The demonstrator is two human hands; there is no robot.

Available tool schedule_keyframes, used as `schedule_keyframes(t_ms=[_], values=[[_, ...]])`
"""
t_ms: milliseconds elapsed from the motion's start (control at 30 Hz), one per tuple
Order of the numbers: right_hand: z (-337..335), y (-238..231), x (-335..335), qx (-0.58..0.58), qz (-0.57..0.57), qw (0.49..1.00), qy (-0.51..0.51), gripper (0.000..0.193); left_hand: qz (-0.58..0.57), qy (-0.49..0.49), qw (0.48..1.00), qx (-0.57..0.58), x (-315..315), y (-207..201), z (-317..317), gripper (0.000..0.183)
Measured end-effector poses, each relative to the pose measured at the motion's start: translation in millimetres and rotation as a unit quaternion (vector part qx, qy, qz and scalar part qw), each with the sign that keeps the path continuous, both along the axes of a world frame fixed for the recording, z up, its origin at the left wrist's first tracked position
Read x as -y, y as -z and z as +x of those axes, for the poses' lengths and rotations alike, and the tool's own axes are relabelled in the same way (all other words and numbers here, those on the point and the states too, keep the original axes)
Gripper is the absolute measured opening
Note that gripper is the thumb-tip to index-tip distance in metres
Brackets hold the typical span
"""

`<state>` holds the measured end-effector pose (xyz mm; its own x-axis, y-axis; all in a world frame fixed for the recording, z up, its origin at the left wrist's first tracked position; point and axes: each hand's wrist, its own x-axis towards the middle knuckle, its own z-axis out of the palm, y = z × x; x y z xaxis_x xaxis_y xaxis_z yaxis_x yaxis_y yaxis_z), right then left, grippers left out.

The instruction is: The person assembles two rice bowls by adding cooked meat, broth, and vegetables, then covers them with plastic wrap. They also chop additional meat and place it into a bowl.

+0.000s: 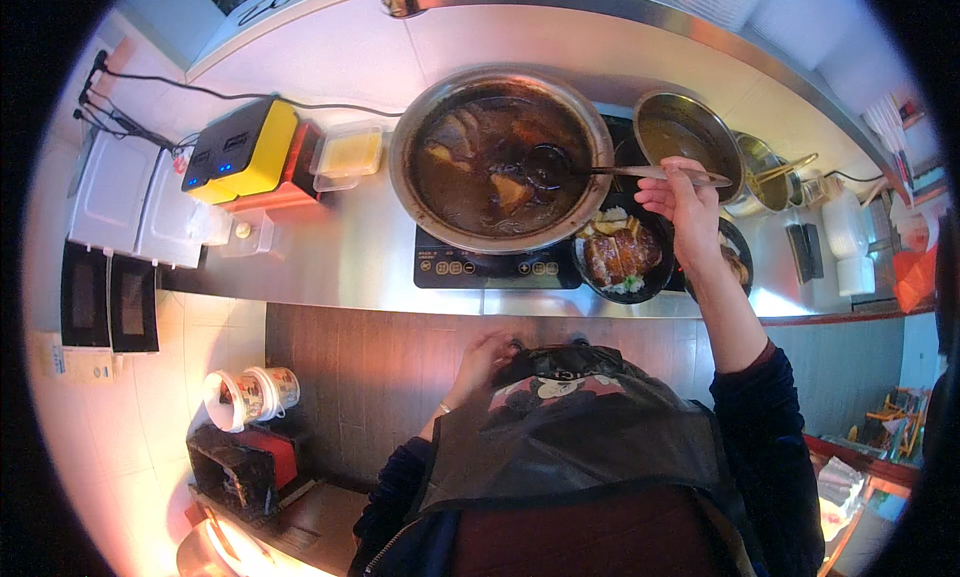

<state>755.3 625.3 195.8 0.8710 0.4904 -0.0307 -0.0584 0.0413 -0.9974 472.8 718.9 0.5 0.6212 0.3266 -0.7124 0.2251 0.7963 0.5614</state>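
Note:
A ladle [650, 174] lies across the rim of a large metal pot [402, 177], its bowl dipped in dark brown broth [470, 202] with chunks of food. My right hand [688, 202] is closed on the ladle's handle, to the right of the pot. Below that hand, a black bowl [640, 295] holds rice, sliced browned meat [618, 257] and some greens. A second black bowl [748, 262] is partly hidden behind my right wrist. Down by the dark apron [580, 437], my left hand [483, 364] holds nothing visible, its fingers loosely stretched out.
The pot stands on a black induction cooker [490, 269]. Farther right are a smaller metal pot [740, 142] and a metal pan [765, 182] with a utensil. Left of the big pot stand a clear plastic container [350, 157] and a yellow-and-black device [245, 152]. White buckets [235, 402] sit below the counter.

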Motion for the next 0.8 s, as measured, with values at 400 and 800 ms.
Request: schedule_keyframes(t_ms=[400,800], values=[[0.8,-18.6,32.6,-0.056,0.039,0.997,0.043,0.02,-0.015,0.048,0.999,0.003,7.4,-6.1,27.4,0.02],[9.2,-51.7,101.8,-0.014,0.075,0.991,0.11,0.02,-0.01,0.09,0.996,0.0,9.4,12.8,41.1,0.026]])
